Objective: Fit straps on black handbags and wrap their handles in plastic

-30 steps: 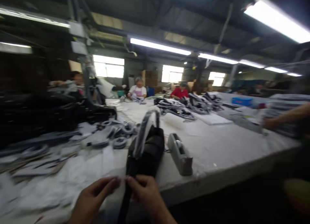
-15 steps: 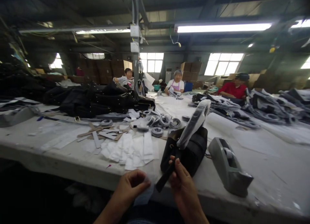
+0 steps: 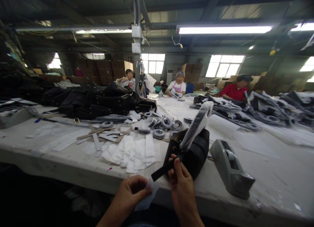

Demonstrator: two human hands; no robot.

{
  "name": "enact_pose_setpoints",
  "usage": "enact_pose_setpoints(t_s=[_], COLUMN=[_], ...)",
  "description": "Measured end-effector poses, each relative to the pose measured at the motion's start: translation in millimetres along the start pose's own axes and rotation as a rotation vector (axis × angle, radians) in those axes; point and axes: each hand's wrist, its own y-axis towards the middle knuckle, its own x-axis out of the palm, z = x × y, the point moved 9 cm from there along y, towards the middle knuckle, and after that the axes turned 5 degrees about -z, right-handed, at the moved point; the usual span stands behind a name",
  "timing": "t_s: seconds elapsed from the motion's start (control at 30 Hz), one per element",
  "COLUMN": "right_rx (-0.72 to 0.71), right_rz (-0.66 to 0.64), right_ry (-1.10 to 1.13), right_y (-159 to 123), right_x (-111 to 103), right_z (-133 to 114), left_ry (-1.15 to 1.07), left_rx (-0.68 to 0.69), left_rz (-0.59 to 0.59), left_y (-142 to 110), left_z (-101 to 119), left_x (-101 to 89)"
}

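Note:
A black handbag stands near the front edge of the table, its handle wrapped in whitish film and leaning up to the right. My right hand is closed on a black strap in front of the bag. The strap's loose end points down to the left. Between thumb and forefinger, my left hand pinches a thin white sheet that hangs below the fingers. The strap's end lies close to this sheet; whether they touch I cannot tell.
Right of the bag stands a grey tape dispenser. White slips lie left of it, with wrapped rolled straps behind. Black bags are heaped at the back left, wrapped pieces at the right. Several people sit across the table.
The strap's loose end has swung up and left, toward the white sheet. My right hand has turned with it, and the sheet in my left hand has shifted slightly.

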Motion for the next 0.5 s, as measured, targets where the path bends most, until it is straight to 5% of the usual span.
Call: enact_pose_setpoints(t_s=[0.5], right_rx=[-0.076], right_rz=[0.026], right_ry=[-0.127], right_y=[1], right_x=[-11], right_z=[-4], left_ry=[0.033], left_rx=[0.02], left_rz=[0.079], left_y=[1], left_z=[-17], left_x=[-8.6])
